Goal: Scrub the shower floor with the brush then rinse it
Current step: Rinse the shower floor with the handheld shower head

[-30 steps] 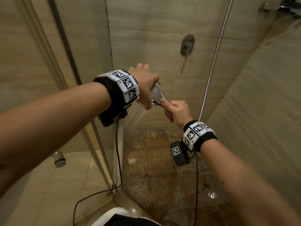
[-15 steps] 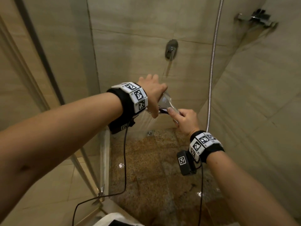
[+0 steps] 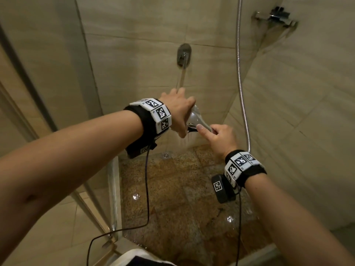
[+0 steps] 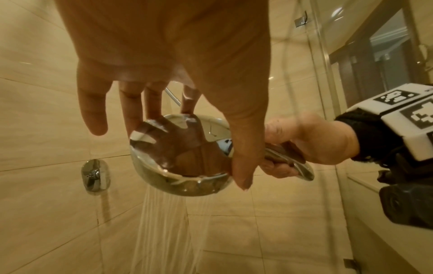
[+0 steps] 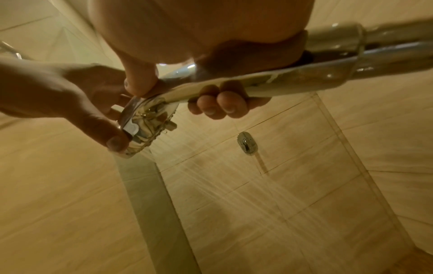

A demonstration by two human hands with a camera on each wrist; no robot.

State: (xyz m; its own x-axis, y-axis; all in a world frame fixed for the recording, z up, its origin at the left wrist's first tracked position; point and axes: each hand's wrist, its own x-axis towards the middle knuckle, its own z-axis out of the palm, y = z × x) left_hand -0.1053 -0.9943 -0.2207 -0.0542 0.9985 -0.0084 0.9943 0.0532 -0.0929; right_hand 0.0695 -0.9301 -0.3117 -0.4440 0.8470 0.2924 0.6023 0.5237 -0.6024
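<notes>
My right hand (image 3: 219, 137) grips the handle of a chrome shower head (image 3: 196, 120), thumb laid along the top. My left hand (image 3: 179, 110) reaches over the round head (image 4: 178, 157); its thumb presses a small tab on the rim (image 5: 131, 129) while the fingers rest on the chrome back. Water (image 3: 187, 140) sprays down from the head toward the back of the wet brown speckled shower floor (image 3: 172, 198). No brush is in view.
A metal hose (image 3: 240, 83) hangs along the right corner. A chrome wall valve (image 3: 184, 54) sits on the back wall, a floor drain (image 3: 166, 155) below it. A glass panel (image 3: 82, 89) bounds the left side. A chrome bracket (image 3: 276, 16) is mounted high on the right wall.
Both hands keep their hold on the shower head and have shifted slightly right and down in the picture. Water keeps spraying.
</notes>
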